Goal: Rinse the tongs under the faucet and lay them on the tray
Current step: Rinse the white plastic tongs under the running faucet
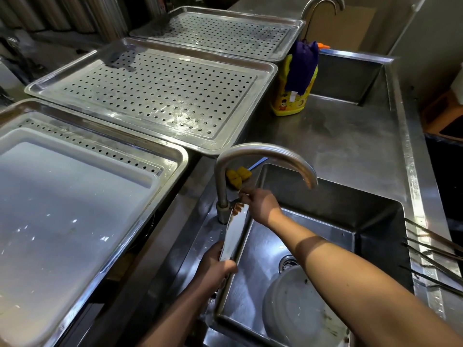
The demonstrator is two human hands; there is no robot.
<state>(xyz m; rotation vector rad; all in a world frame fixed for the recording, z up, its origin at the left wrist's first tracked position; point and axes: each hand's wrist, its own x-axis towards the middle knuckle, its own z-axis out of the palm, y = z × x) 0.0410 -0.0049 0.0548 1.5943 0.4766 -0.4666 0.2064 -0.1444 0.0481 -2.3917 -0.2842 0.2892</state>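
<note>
Tongs (234,234) being held over sink (325,209) edge, beside faucet (263,152) base | left hand (215,267) is gripping their near end | right hand (263,206) is reaching to their far tip (whether pinching, cannot tell) | risk: slick steel slipping into sink if grip is loosening.

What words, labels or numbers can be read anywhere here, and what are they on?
No text can be read.
yellow bottle: printed picture label, lettering too blurred to read.
white tag on the purple cloth: too small to tell whether it bears writing.
faucet and tongs: no markings show.
</note>
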